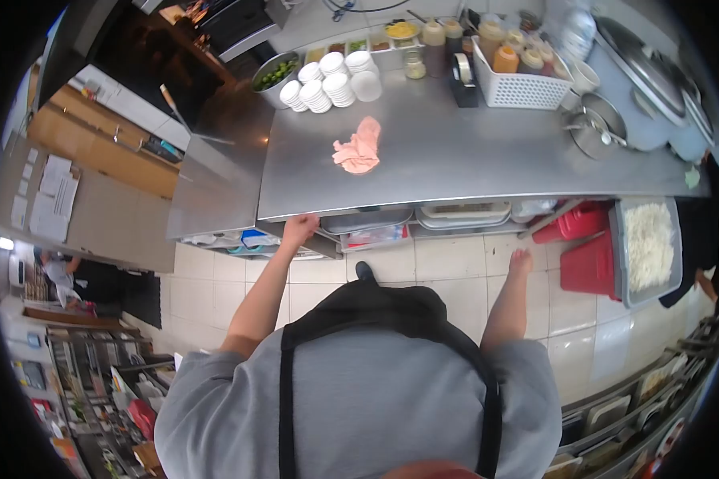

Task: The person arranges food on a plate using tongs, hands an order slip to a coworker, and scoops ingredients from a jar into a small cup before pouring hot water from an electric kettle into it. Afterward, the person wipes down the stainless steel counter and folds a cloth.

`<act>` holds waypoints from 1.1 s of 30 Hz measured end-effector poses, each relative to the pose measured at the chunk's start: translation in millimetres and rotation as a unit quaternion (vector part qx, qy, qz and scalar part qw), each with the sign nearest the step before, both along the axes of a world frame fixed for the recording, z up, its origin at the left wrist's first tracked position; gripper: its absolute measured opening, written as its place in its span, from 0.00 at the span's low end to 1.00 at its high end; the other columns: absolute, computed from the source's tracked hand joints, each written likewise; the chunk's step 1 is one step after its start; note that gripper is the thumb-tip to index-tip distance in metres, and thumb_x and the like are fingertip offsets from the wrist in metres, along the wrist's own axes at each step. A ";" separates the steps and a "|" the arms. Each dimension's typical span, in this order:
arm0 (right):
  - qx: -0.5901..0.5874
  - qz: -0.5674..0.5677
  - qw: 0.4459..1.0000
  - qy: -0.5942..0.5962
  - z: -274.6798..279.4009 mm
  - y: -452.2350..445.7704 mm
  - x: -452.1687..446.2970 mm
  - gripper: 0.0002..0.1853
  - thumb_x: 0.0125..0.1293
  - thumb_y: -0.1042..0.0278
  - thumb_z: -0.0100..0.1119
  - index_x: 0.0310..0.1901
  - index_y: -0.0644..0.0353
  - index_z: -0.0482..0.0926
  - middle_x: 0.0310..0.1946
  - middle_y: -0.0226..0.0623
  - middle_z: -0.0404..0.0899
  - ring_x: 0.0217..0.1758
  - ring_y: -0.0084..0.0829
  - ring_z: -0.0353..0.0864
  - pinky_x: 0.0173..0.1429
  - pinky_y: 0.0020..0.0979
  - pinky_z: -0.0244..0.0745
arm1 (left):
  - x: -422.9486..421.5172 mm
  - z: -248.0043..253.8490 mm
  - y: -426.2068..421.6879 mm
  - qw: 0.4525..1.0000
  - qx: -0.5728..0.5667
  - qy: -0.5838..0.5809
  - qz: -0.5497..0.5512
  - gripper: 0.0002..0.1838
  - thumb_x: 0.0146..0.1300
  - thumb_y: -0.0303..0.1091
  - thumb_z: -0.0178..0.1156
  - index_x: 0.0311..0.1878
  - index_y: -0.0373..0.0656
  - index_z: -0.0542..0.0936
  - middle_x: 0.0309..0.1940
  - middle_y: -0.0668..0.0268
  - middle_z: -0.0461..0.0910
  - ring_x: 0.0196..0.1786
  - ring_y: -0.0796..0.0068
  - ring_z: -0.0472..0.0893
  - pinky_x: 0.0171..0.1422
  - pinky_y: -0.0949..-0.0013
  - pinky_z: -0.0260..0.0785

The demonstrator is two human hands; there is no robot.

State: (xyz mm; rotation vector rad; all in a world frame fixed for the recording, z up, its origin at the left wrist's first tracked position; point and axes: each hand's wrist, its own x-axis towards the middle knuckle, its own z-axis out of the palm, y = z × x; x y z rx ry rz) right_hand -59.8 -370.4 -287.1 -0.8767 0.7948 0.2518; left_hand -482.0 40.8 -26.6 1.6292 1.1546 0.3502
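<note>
While the person in the grey shirt stands facing the steel counter (423, 160) at twelve o'clock, the left hand (301, 228) is out at eleven, fingers bent, right at the counter's front edge; from where I am, I can't tell whether it grips that edge or just meets it. From that hand, the crumpled pink cloth (359, 148) lies at one o'clock, up on the steel, near but clear of the fingers. The right hand (521, 262) hangs over the floor at about one o'clock from the person, fingers loosely curled; I see nothing in it, though how far it's closed I can't make out. The cloth is at ten o'clock from it, well apart, and a red bin (587, 267) is near at three. Beyond the cloth, stacked white cups (337, 89) stand at eleven, a basket of bottles (527, 89) at two.
</note>
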 end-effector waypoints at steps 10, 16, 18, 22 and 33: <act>0.059 0.142 0.988 0.030 89.1 6.7 -64.4 0.16 0.63 0.62 0.51 0.52 0.53 0.72 0.40 0.29 0.76 0.40 0.22 0.75 0.44 0.25 0.73 | 140.6 -8.0 82.5 0.987 0.040 -0.117 0.099 0.12 0.47 0.28 0.60 0.39 0.44 0.81 0.22 0.66 0.77 0.24 0.79 0.75 0.29 0.73 0.70; 0.157 0.329 0.917 -0.159 196.1 105.1 -98.1 0.15 0.60 0.66 0.56 0.49 0.57 0.72 0.36 0.31 0.76 0.37 0.21 0.74 0.42 0.23 0.72 | 156.5 21.9 100.7 0.998 0.052 0.014 0.023 0.11 0.44 0.32 0.61 0.35 0.43 0.81 0.30 0.60 0.81 0.34 0.69 0.81 0.38 0.68 0.71; 0.116 0.396 0.891 -0.192 268.2 147.3 -122.2 0.15 0.60 0.67 0.56 0.49 0.58 0.72 0.36 0.31 0.76 0.37 0.21 0.74 0.41 0.23 0.71 | 159.2 50.1 107.5 0.997 0.055 -0.051 0.003 0.10 0.45 0.32 0.61 0.34 0.43 0.81 0.29 0.60 0.81 0.34 0.68 0.81 0.39 0.68 0.71; 0.005 0.534 0.790 -0.303 329.1 234.9 -138.1 0.17 0.58 0.70 0.58 0.49 0.59 0.72 0.37 0.31 0.75 0.38 0.22 0.73 0.43 0.23 0.69 | 153.8 153.6 89.1 0.963 0.219 -0.112 -0.109 0.09 0.51 0.33 0.59 0.34 0.40 0.78 0.29 0.62 0.79 0.34 0.74 0.77 0.39 0.71 0.69; -0.118 0.544 0.624 -0.549 396.9 370.1 -168.2 0.08 0.54 0.80 0.52 0.36 0.66 0.77 0.40 0.31 0.73 0.41 0.20 0.72 0.43 0.21 0.68 | 110.7 220.7 110.8 0.917 0.125 -0.335 -0.178 0.07 0.60 0.32 0.55 0.37 0.39 0.74 0.32 0.69 0.75 0.38 0.84 0.72 0.44 0.76 0.66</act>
